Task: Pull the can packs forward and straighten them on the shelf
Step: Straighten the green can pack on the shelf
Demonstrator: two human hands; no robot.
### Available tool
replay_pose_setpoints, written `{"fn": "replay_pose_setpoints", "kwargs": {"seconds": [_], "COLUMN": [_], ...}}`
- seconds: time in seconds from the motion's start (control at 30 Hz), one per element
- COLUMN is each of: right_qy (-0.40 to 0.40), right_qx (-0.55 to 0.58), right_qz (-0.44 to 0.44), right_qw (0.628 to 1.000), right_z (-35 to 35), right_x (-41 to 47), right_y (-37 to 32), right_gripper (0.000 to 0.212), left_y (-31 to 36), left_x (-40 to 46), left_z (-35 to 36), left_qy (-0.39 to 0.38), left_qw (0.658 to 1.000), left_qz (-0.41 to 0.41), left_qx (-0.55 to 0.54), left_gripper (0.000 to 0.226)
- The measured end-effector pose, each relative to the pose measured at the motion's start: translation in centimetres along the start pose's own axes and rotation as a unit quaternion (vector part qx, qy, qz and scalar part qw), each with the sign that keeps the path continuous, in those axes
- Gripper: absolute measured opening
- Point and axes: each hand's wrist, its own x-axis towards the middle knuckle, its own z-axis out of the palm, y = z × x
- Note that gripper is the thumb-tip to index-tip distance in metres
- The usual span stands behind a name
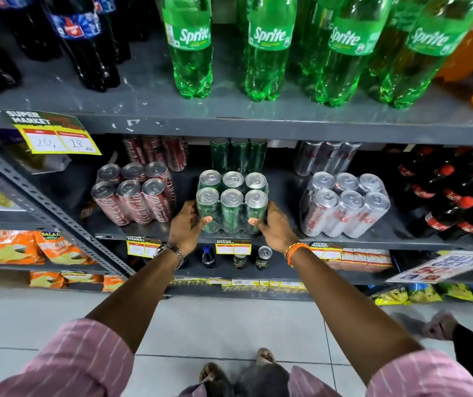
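Note:
A shrink-wrapped pack of green cans stands at the front of the middle shelf. My left hand grips its left side and my right hand grips its right side, thumbs on the front. A red cola can pack sits to its left, turned at a slight angle. A silver can pack sits to its right, also skewed. Behind each front pack stands a second pack of the same colour, deep in the shelf: red, green, silver.
Green Sprite bottles and dark cola bottles fill the shelf above. Small cola bottles crowd the right of the can shelf. Price tags hang on the shelf edge. Single cans and snack bags sit lower down.

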Motion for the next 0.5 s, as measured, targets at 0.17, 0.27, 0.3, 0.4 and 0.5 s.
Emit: {"fn": "replay_pose_setpoints", "kwargs": {"seconds": [0.17, 0.27, 0.3, 0.4, 0.5], "right_qy": [-0.007, -0.003, -0.005, -0.006, 0.002], "right_qx": [-0.017, -0.017, -0.016, -0.024, -0.023], "right_qz": [-0.011, -0.022, -0.023, -0.025, -0.015], "right_qw": [1.000, 1.000, 1.000, 0.999, 1.000], "right_z": [-0.45, -0.42, -0.43, -0.32, -0.31], "right_x": [-0.06, -0.06, -0.04, 0.01, -0.19], "right_y": [0.06, 0.05, 0.02, 0.02, -0.09], "right_gripper": [0.042, 0.044, 0.046, 0.047, 0.047], "left_y": [0.51, 0.62, 0.60, 0.14, -0.29], "left_x": [-0.52, -0.62, -0.64, -0.27, 0.02], "left_z": [0.25, 0.37, 0.34, 0.18, 0.01], "left_qy": [0.006, 0.006, 0.004, -0.003, -0.001], "left_qw": [0.999, 0.999, 0.999, 0.999, 1.000], "left_qz": [-0.010, -0.018, -0.020, -0.015, -0.015], "left_qx": [-0.033, -0.042, -0.042, -0.047, -0.020], "left_gripper": [0.058, 0.060, 0.061, 0.060, 0.057]}}
